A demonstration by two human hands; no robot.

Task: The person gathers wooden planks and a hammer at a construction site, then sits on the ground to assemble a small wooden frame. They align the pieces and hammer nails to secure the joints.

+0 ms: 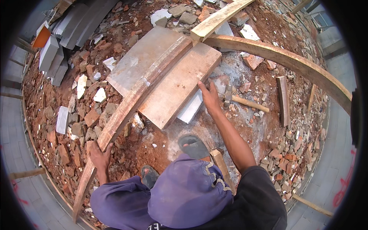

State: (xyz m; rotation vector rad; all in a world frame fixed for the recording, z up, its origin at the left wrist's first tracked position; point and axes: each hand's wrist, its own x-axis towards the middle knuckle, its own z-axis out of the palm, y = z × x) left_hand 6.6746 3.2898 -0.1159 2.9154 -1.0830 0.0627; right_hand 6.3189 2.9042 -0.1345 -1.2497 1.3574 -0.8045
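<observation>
My left hand (100, 153) is wrapped around the lower part of a long wooden beam (124, 111), which slants from the lower left up to the top middle. The beam lies across a flat grey panel (140, 57) and along the edge of a thick brown board (180, 88). My right hand (209, 97) grips the board's right edge, thumb and fingertips at its rim; part of the fingers is hidden. Beneath the board a white block (191, 107) sticks out. Just right of my right hand lies a hammer (251, 104) with a wooden handle.
Another beam (283, 57) reaches from the board's far end to the right. A short timber piece (283, 100) lies beyond the hammer. Broken brick and rubble (76, 142) cover the reddish ground. Grey blocks (55, 57) are stacked far left. My sandalled foot (193, 147) is close to the board.
</observation>
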